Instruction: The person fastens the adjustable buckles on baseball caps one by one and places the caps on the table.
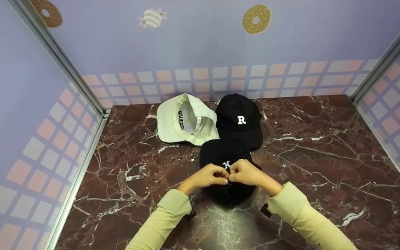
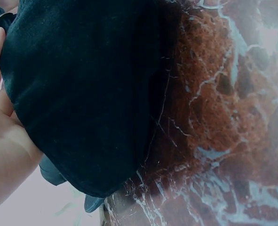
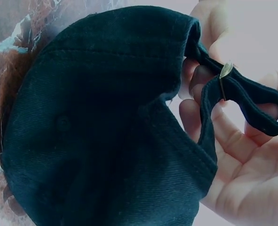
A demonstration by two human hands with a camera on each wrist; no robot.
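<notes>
A black cap [image 1: 226, 149] with a small white letter on it lies before me on the marble table, its brim toward the far side. My left hand [image 1: 210, 175] and my right hand [image 1: 245, 173] meet fingertip to fingertip over its back opening, both pinching the adjuster strap. In the right wrist view the strap [image 3: 256, 106] loops out through a metal buckle [image 3: 226, 70], with fingers around it. The left wrist view has the cap's dark cloth [image 2: 82, 94] beside my left palm, and the left fingertips are partly hidden.
Behind the cap, a white cap [image 1: 168, 119] lies with its inside showing. Beside it sits another black cap [image 1: 236, 107] with a white R, close against the worked cap. Patterned panels [image 1: 200, 45] wall the marble table [image 1: 311, 159] at the back and both sides.
</notes>
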